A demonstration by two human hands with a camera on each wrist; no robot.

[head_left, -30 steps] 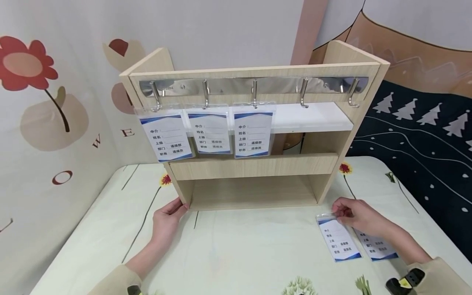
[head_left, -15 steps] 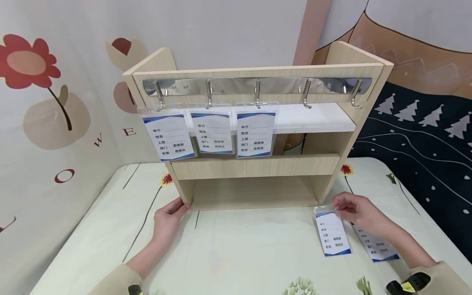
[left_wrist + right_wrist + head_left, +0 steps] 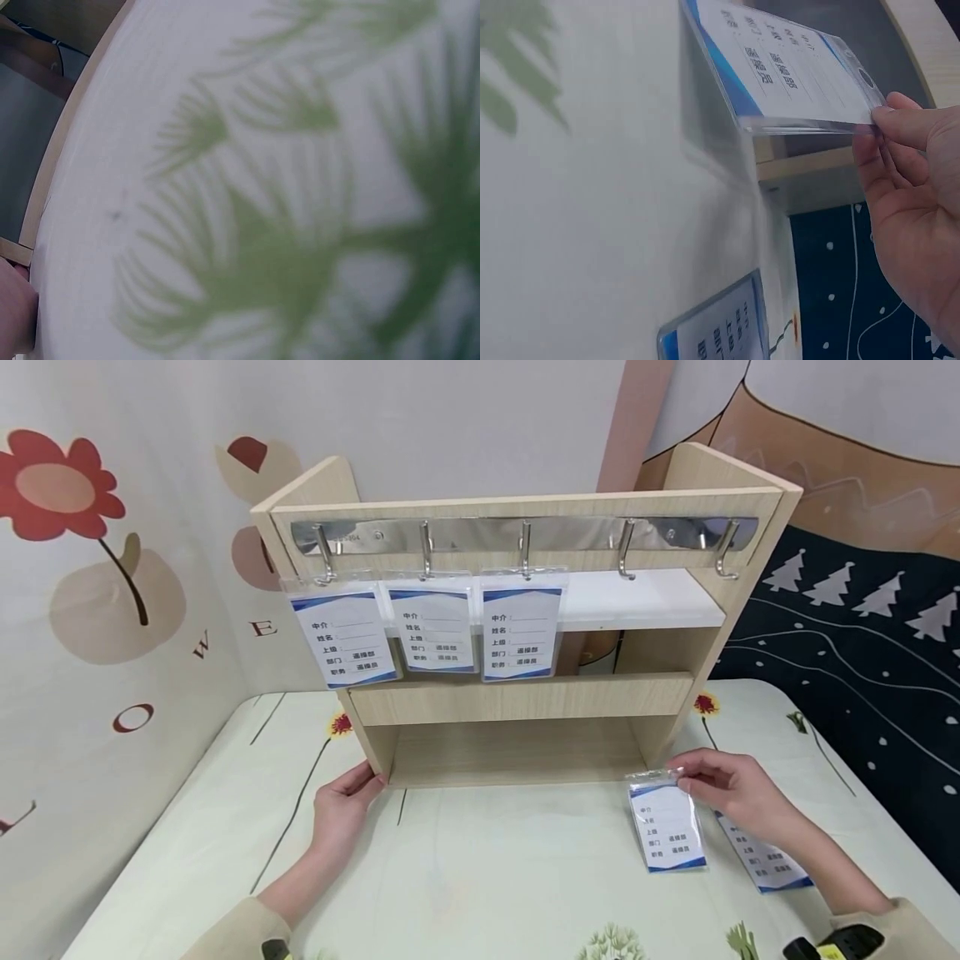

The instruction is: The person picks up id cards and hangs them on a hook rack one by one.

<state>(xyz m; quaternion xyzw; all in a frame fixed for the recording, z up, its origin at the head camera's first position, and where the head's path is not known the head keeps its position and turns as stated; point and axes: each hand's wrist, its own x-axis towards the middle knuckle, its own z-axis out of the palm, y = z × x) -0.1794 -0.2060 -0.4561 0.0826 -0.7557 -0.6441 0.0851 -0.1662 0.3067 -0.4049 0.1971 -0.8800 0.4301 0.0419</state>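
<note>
The right hand [image 3: 733, 787] has moved a little to the left and far way, taking the clear-covered name badge [image 3: 666, 828] it pinches. The badge's bottom end has swung left, so the card slants less than it did one second ago. Its top edge now shows by the near right corner of the wooden shelf [image 3: 521, 700]. There is more space between it and the other name badge [image 3: 765, 856], and more of that one's top shows.
</note>
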